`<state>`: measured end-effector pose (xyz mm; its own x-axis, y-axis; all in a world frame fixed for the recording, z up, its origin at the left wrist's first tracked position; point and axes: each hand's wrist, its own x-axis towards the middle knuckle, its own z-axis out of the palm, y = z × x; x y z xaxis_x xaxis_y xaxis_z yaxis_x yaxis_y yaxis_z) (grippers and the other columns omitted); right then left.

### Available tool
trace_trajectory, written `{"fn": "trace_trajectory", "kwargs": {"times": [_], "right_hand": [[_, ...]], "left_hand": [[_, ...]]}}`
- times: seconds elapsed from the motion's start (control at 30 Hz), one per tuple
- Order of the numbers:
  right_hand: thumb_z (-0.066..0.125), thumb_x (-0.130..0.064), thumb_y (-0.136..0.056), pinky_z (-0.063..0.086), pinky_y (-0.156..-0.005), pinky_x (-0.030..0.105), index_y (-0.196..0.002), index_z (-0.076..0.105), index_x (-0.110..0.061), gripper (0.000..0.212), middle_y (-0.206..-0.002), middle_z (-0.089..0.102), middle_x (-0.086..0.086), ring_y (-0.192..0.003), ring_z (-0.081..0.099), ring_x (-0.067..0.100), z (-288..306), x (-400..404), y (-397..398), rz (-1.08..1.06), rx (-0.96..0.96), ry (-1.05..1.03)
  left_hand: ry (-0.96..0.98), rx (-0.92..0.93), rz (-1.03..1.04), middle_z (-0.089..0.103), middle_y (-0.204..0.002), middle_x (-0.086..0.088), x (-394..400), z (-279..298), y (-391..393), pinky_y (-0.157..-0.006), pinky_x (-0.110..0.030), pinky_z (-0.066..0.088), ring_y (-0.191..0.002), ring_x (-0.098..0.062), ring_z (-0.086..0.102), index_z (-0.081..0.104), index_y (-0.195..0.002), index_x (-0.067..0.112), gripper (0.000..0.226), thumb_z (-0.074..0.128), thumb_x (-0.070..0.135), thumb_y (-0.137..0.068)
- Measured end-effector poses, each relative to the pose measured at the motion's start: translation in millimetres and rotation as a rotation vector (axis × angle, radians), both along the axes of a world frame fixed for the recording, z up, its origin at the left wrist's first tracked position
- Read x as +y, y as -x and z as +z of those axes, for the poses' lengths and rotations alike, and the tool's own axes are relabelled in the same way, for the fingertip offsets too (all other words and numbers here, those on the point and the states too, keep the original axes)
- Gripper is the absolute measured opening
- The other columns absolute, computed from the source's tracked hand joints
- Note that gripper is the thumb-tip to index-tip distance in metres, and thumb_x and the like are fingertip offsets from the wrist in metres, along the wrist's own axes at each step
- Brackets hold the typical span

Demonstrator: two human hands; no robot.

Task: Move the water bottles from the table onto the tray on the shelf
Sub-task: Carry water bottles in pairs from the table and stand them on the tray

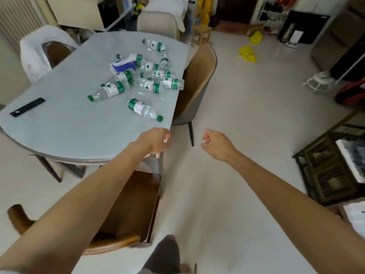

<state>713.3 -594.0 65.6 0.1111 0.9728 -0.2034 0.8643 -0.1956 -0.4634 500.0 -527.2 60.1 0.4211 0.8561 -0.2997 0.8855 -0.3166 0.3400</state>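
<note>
Black remote [27,107] sits near the table [59,131] left edge. The water bottles [145,110] are all lying on their sides toward the right edge, one almost at the near-right corner. Left hand [155,142] hangs over that corner, fingers loosely curled, holding nothing. Right hand [214,144] is off over the floor, same loose curl, empty too.

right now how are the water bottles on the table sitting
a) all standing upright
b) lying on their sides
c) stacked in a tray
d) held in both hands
b: the water bottles lie scattered on their sides on the grey table, and neither the left hand nor the right hand holds one.
</note>
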Motion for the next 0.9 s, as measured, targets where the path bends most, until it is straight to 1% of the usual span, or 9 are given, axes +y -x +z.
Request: {"fn": "trace_trajectory", "kwargs": {"times": [0.13, 0.3, 0.47, 0.53, 0.6, 0.67, 0.73, 0.8, 0.9], "right_hand": [[0.054, -0.022, -0.091, 0.05, -0.087, 0.04, -0.112, 0.054, -0.01, 0.024, -0.114, 0.063, 0.011, -0.101, 0.059, 0.029, -19.2, 92.0, -1.3, 0.105, -0.033, 0.047], [0.053, -0.023, -0.092, 0.05, -0.088, 0.042, -0.115, 0.055, -0.011, 0.026, -0.112, 0.063, 0.01, -0.102, 0.058, 0.029, -36.3, 202.3, -7.3, 0.179, -0.047, 0.075], [0.053, -0.019, -0.091, 0.05, -0.086, 0.037, -0.112, 0.055, -0.01, 0.023, -0.11, 0.064, 0.009, -0.103, 0.058, 0.029, -37.7, 301.5, -18.7, 0.277, -0.065, 0.056], [0.054, -0.02, -0.092, 0.05, -0.085, 0.037, -0.115, 0.053, -0.01, 0.025, -0.109, 0.064, 0.009, -0.102, 0.059, 0.028, -40.9, 340.6, -16.8, 0.333, -0.05, 0.055], [0.055, -0.022, -0.093, 0.05, -0.088, 0.038, -0.121, 0.05, -0.011, 0.03, -0.117, 0.061, 0.009, -0.107, 0.059, 0.027, -46.6, 378.5, -9.6, 0.388, -0.031, 0.057], [0.056, -0.022, -0.093, 0.048, -0.094, 0.039, -0.125, 0.048, -0.011, 0.035, -0.125, 0.056, 0.008, -0.114, 0.055, 0.026, -53.5, 415.6, 1.0, 0.45, -0.008, 0.051], [0.057, -0.021, -0.093, 0.046, -0.098, 0.041, -0.126, 0.047, -0.01, 0.036, -0.129, 0.053, 0.009, -0.118, 0.052, 0.026, -62.2, 450.8, 12.3, 0.525, 0.018, 0.03], [0.057, -0.02, -0.093, 0.045, -0.097, 0.041, -0.126, 0.046, -0.009, 0.037, -0.131, 0.052, 0.01, -0.118, 0.051, 0.027, -71.1, 481.9, 23.3, 0.604, 0.026, 0.036], [0.057, -0.019, -0.093, 0.046, -0.094, 0.039, -0.127, 0.045, -0.008, 0.037, -0.133, 0.05, 0.011, -0.117, 0.051, 0.026, -81.5, 520.1, 37.1, 0.757, 0.017, 0.063]], "left_hand": [[-0.024, 0.066, 0.049, 0.052, -0.138, -0.004, 78.9, -21.2, 10.0, -0.099, -0.039, 0.043, -0.125, -0.026, 0.049, 0.051, -0.133, 0.02, 0.042, 0.056, 0.032, -0.093], [-0.032, 0.151, 0.116, 0.048, -0.139, -0.01, 182.5, -47.8, 20.6, -0.094, -0.042, 0.046, -0.124, -0.03, 0.05, 0.044, -0.14, 0.018, 0.053, 0.06, 0.027, -0.091], [-0.034, 0.202, 0.179, 0.046, -0.143, -0.009, 250.2, -64.5, 26.7, -0.098, -0.043, 0.047, -0.129, -0.029, 0.046, 0.042, -0.141, 0.018, 0.065, 0.069, 0.02, -0.082], [-0.048, 0.301, 0.127, 0.037, -0.15, -0.008, 267.7, -72.5, 29.8, -0.107, -0.041, 0.04, -0.139, -0.029, 0.034, 0.035, -0.146, 0.019, 0.075, 0.071, 0.022, -0.08], [-0.052, 0.42, 0.015, 0.025, -0.157, -0.007, 281.4, -83.3, 33.9, -0.117, -0.04, 0.025, -0.147, -0.029, 0.018, 0.027, -0.149, 0.02, 0.084, 0.073, 0.025, -0.079], [-0.046, 0.511, -0.07, 0.016, -0.161, -0.006, 291.9, -92.5, 34.5, -0.121, -0.042, 0.012, -0.15, -0.029, 0.005, 0.021, -0.151, 0.022, 0.087, 0.072, 0.027, -0.081], [-0.009, 0.57, -0.124, 0.01, -0.162, -0.006, 300.5, -101.6, 31.5, -0.122, -0.044, 0.005, -0.15, -0.029, -0.001, 0.016, -0.153, 0.022, 0.087, 0.069, 0.025, -0.083], [0.06, 0.614, -0.138, 0.01, -0.162, -0.005, 306.5, -110.6, 26.2, -0.12, -0.043, 0.002, -0.15, -0.029, -0.002, 0.015, -0.153, 0.021, 0.085, 0.066, 0.019, -0.086], [0.126, 0.625, -0.067, 0.016, -0.161, -0.005, 317.9, -119.0, 16.6, -0.12, -0.04, 0.011, -0.15, -0.028, 0.004, 0.022, -0.151, 0.019, 0.076, 0.063, 0.013, -0.087]]}}
